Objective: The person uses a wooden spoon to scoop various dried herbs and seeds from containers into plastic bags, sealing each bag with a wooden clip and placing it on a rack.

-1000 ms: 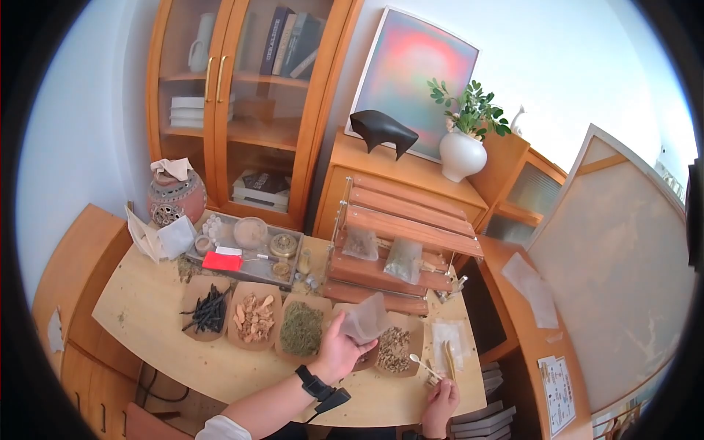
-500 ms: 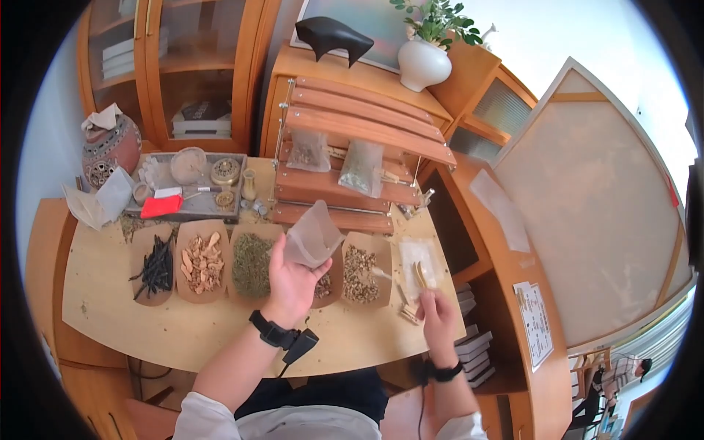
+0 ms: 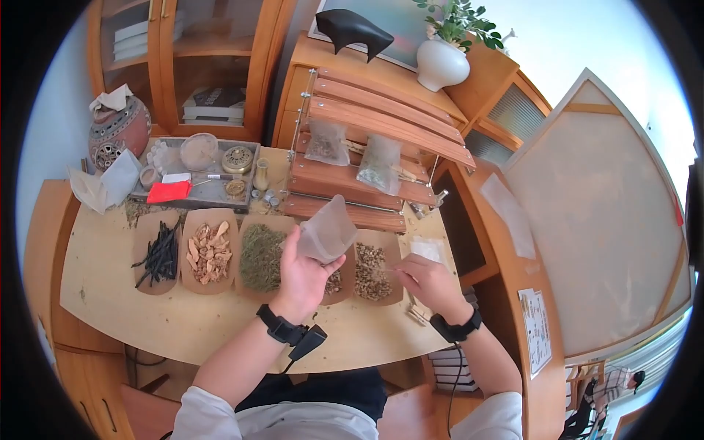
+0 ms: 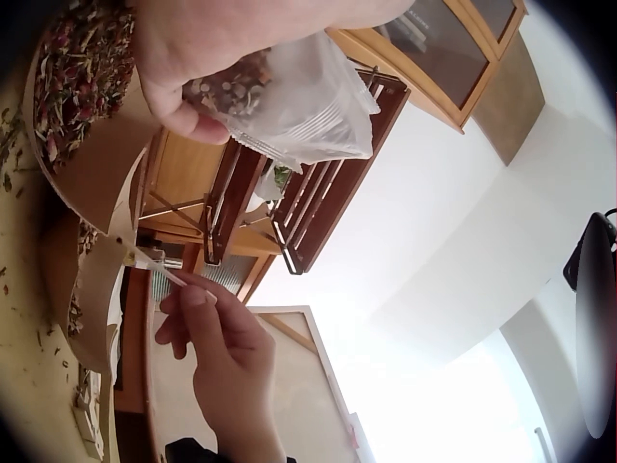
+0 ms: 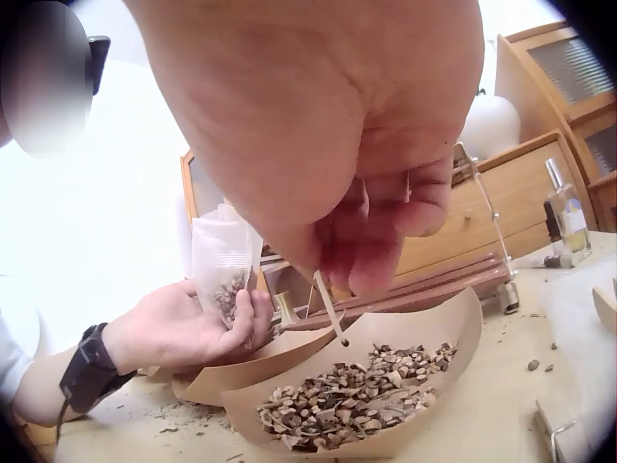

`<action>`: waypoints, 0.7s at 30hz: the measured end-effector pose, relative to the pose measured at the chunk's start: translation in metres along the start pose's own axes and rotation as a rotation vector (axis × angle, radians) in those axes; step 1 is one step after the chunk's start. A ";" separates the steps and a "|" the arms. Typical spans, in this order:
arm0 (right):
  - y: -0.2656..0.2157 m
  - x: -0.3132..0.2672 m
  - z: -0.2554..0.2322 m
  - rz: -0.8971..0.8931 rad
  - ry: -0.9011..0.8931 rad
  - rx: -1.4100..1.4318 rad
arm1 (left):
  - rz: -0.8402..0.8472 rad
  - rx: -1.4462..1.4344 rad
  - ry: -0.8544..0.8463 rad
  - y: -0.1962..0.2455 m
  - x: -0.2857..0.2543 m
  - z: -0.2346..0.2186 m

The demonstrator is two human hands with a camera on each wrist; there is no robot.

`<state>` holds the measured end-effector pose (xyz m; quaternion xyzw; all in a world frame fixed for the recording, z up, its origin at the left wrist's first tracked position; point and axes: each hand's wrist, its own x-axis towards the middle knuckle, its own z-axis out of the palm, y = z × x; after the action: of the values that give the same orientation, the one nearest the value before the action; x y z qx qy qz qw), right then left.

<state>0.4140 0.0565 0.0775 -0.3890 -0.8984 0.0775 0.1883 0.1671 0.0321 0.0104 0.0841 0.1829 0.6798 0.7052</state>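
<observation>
My left hand (image 3: 299, 282) holds up a translucent sachet bag (image 3: 328, 231); dried herb pieces show in its bottom (image 5: 229, 289). Between thumb and fingers my right hand (image 3: 434, 287) pinches the thin pale handle of a small spoon (image 5: 329, 307). Its far end, with a dark bit on it, hangs over the paper tray (image 5: 455, 330) of chopped brown herb pieces (image 5: 357, 395). To the left stands a tray with reddish dried buds (image 4: 82, 87), partly behind my left hand in the head view.
More paper trays hold black strips (image 3: 158, 253), orange-tan pieces (image 3: 208, 251) and green herb (image 3: 262, 257). Behind them stand a wooden rack (image 3: 381, 121) with filled bags and a grey tray (image 3: 253, 172) of small vessels. Small wooden clips (image 3: 418, 314) lie near my right wrist.
My right hand has come left and forward with the spoon, from the table's right side to the herb tray. My left hand still holds the bag up. The head view has tilted down.
</observation>
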 end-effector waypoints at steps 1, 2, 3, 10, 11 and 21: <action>0.002 0.000 -0.003 0.021 0.001 0.007 | 0.003 0.005 0.001 0.000 -0.001 0.002; 0.005 -0.002 -0.005 0.047 0.004 0.014 | 0.001 0.012 0.001 0.000 -0.002 0.003; 0.006 -0.003 -0.007 0.077 0.008 0.022 | 0.002 0.015 0.003 -0.001 -0.001 0.002; 0.021 -0.007 0.005 0.139 0.057 0.112 | -0.037 0.044 0.003 -0.005 0.000 0.001; 0.015 -0.011 0.002 0.128 0.042 0.119 | -0.036 0.044 0.011 -0.005 -0.001 0.001; 0.046 -0.045 0.020 0.716 0.140 0.551 | -0.159 0.193 0.100 -0.008 -0.001 -0.001</action>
<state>0.4646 0.0554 0.0341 -0.6147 -0.6383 0.3474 0.3067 0.1737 0.0304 0.0065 0.1028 0.2885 0.6044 0.7355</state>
